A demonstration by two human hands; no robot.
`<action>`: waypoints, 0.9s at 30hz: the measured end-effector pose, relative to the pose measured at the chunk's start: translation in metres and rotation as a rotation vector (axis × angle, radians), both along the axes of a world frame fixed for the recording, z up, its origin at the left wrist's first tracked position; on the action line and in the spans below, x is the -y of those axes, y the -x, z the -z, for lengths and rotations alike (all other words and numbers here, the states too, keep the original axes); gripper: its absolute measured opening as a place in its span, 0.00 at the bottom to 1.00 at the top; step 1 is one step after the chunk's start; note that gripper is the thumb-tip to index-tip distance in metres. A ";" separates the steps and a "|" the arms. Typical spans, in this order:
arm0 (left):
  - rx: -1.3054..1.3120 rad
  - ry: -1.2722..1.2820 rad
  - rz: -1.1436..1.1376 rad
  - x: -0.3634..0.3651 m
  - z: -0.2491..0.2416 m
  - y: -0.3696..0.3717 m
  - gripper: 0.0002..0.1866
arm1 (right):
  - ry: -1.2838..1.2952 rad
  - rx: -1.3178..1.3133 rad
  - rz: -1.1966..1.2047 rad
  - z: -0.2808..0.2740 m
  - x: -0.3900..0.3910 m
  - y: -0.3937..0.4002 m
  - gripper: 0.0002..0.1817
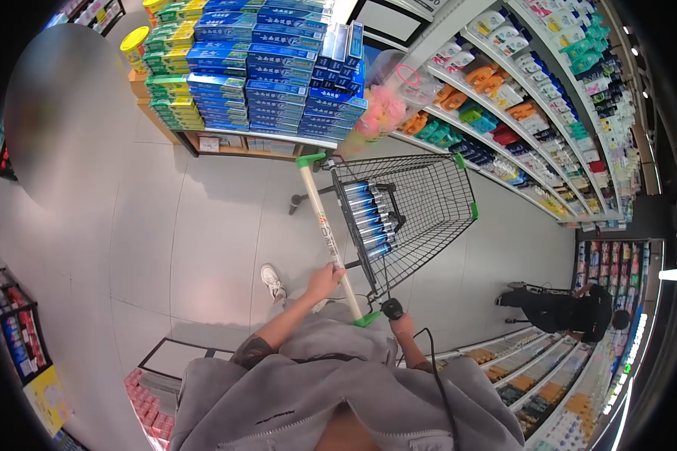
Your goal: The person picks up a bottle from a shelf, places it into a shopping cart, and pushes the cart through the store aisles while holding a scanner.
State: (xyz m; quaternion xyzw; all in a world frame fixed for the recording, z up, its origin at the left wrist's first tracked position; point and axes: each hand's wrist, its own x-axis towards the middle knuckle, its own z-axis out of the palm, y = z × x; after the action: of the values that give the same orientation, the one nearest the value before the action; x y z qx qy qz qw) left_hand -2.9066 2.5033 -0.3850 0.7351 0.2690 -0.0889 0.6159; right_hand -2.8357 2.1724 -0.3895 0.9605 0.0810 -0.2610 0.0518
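My left hand [325, 282] is wrapped round the pale handle bar [326, 233] of a shopping cart [421, 218]. The cart is a black wire basket with green corner caps. Several blue-and-silver cans or bottles [370, 218] lie in a row at its handle end; their exact kind is hard to make out. Close to the bar's green near end, my right hand [402, 325] is closed on a small black round device [392, 308]. A black cable [431, 349] runs beside that arm. Part of the right fingers is hidden behind the device.
A display of stacked blue and yellow toothpaste boxes [256, 75] stands ahead. Shelves of bottles [489, 98] line the right side. A person in dark clothes [572, 310] is further off to the right. Pink boxes [149, 410] sit at lower left. Grey tiled floor [203, 240] surrounds the cart.
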 end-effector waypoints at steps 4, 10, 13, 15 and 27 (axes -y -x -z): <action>-0.053 -0.092 0.071 0.012 0.027 -0.013 0.22 | -0.633 0.062 1.098 0.020 -0.013 0.033 0.10; -0.104 0.059 0.157 0.000 -0.006 -0.046 0.22 | -0.773 0.172 1.366 0.004 -0.058 0.033 0.15; -0.223 0.175 0.337 -0.006 -0.023 -0.072 0.20 | -0.821 0.426 1.325 0.010 -0.068 0.016 0.16; -0.228 0.188 0.364 -0.002 -0.019 -0.091 0.20 | -0.769 0.553 1.268 0.011 -0.064 0.001 0.17; 0.283 -0.413 0.066 -0.101 -0.077 -0.185 0.12 | -0.589 0.743 1.225 0.003 -0.070 -0.087 0.18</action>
State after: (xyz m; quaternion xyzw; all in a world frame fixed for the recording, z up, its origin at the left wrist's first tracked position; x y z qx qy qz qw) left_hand -2.7216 2.6043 -0.3082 0.8588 0.1686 0.0517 0.4810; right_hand -2.7490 2.2423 -0.3926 0.8326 -0.4213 0.1287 -0.3358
